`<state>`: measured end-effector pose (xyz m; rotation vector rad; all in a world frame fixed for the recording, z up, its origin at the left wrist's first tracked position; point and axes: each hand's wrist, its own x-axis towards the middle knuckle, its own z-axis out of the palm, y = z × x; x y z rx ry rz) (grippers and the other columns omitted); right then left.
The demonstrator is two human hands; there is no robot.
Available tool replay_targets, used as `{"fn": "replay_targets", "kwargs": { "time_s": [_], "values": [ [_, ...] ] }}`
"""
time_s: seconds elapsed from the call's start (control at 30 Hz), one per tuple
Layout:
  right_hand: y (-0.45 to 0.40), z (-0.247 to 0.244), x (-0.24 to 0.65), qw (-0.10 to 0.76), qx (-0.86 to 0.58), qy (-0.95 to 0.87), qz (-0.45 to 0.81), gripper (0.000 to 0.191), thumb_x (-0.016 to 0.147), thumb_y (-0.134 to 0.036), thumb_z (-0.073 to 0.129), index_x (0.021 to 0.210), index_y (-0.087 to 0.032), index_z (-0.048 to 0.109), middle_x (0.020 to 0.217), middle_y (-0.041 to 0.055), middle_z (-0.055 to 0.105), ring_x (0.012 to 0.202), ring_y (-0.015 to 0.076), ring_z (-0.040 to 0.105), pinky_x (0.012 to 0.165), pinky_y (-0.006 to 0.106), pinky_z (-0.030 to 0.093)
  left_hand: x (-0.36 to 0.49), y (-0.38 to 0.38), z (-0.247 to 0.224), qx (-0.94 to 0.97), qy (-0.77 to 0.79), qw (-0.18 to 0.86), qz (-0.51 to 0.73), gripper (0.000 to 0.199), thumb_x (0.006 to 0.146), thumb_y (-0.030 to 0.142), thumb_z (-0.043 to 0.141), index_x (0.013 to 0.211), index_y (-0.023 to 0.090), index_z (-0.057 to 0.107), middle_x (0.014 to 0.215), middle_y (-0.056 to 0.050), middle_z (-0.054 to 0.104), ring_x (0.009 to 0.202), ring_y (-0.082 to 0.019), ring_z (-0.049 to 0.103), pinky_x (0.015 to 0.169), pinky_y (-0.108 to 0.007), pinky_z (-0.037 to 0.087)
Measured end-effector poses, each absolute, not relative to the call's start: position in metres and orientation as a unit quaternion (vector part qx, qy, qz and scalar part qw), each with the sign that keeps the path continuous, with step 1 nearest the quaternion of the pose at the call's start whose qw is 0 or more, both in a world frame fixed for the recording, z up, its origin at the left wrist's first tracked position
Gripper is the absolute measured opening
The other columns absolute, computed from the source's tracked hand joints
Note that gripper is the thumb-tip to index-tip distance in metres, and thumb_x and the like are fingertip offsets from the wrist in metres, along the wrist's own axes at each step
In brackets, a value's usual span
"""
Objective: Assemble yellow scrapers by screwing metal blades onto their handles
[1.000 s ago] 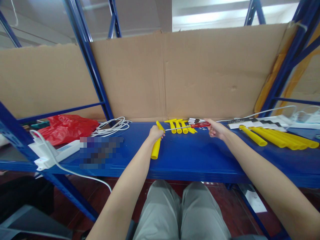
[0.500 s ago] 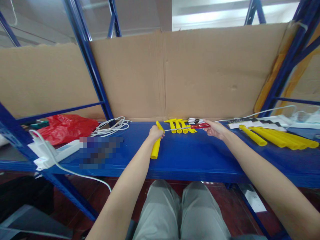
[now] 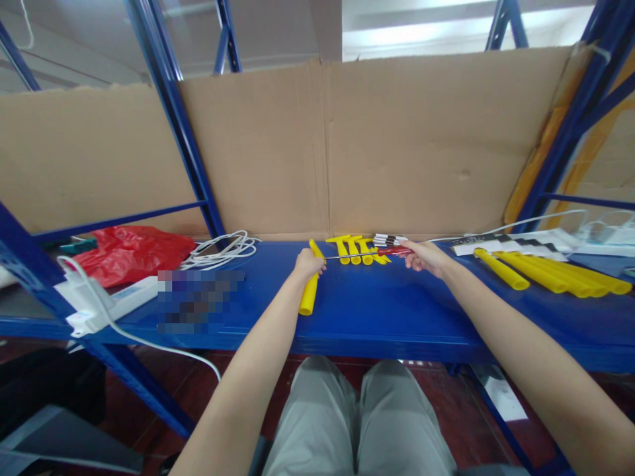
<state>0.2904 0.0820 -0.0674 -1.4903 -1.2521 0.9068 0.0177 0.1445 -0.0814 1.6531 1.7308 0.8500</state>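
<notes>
My left hand is closed around a yellow plastic tube that stands tilted over the blue shelf. In my right hand is the red handle of a screwdriver, held level. Its thin metal shaft runs left, with the tip at the side of the tube by my left fingers; whether it touches or enters the tube I cannot make out. Behind the shaft lie several yellow T-shaped pieces and some small yellow bits. Black-and-white small cylinders sit beside my right fingertips.
More yellow tubes lie in a row at right, by black-and-white strips. At left are a red plastic bag, coiled white cable and a white power strip. Cardboard backs the blue shelf.
My right hand has shifted its grip slightly on the screwdriver handle, fingers curling more underneath. The left hand and the tube have stayed in place.
</notes>
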Motion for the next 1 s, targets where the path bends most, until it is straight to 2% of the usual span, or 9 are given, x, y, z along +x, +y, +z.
{"fn": "replay_targets", "kwargs": {
  "time_s": [0.53, 0.73, 0.83, 0.93, 1.0],
  "values": [
    [0.0808, -0.0671, 0.2866, 0.437, -0.659, -0.484, 0.375, 0.048, 0.09, -0.047, 0.043, 0.055, -0.016, 0.05, 0.03, -0.0001, 0.042, 0.026, 0.0063, 0.036, 0.029, 0.017, 0.022, 0.0172, 0.1503, -0.0842, 0.626, 0.649, 0.296, 0.315, 0.013, 0.076, 0.006, 0.055, 0.076, 0.006, 0.068, 0.071, -0.009, 0.071, 0.047, -0.009, 0.058, 0.052, -0.019, 0.048],
    [0.085, -0.0684, 0.2873, 0.468, -0.641, -0.458, 0.4, 0.036, 0.091, -0.042, 0.047, 0.075, -0.012, 0.058, 0.041, 0.0023, 0.055, 0.032, 0.0061, 0.043, 0.034, 0.015, 0.031, 0.0167, 0.1538, -0.0872, 0.63, 0.646, 0.295, 0.315, 0.014, 0.077, 0.006, 0.055, 0.079, 0.006, 0.07, 0.074, -0.01, 0.072, 0.049, -0.009, 0.059, 0.052, -0.019, 0.048],
    [0.0872, -0.0694, 0.2894, 0.475, -0.632, -0.453, 0.413, 0.038, 0.09, -0.047, 0.047, 0.085, -0.012, 0.059, 0.045, 0.0033, 0.059, 0.033, 0.0069, 0.046, 0.035, 0.015, 0.034, 0.0169, 0.1537, -0.0875, 0.629, 0.649, 0.296, 0.31, 0.016, 0.077, 0.006, 0.054, 0.082, 0.006, 0.07, 0.074, -0.009, 0.072, 0.049, -0.009, 0.059, 0.051, -0.019, 0.048],
    [0.0867, -0.0688, 0.2923, 0.473, -0.614, -0.466, 0.426, 0.038, 0.088, -0.048, 0.05, 0.089, -0.011, 0.06, 0.047, 0.0036, 0.06, 0.036, 0.008, 0.05, 0.035, 0.016, 0.036, 0.0167, 0.1539, -0.0874, 0.627, 0.654, 0.296, 0.303, 0.017, 0.077, 0.006, 0.053, 0.081, 0.006, 0.07, 0.073, -0.01, 0.071, 0.047, -0.01, 0.059, 0.051, -0.02, 0.049],
    [0.0845, -0.0671, 0.2939, 0.472, -0.59, -0.484, 0.441, 0.032, 0.086, -0.043, 0.055, 0.089, -0.011, 0.061, 0.05, 0.0036, 0.061, 0.038, 0.008, 0.052, 0.037, 0.016, 0.038, 0.0163, 0.1541, -0.0872, 0.627, 0.657, 0.292, 0.301, 0.016, 0.077, 0.006, 0.054, 0.079, 0.006, 0.07, 0.072, -0.01, 0.071, 0.047, -0.01, 0.059, 0.051, -0.02, 0.049]
  ]
}}
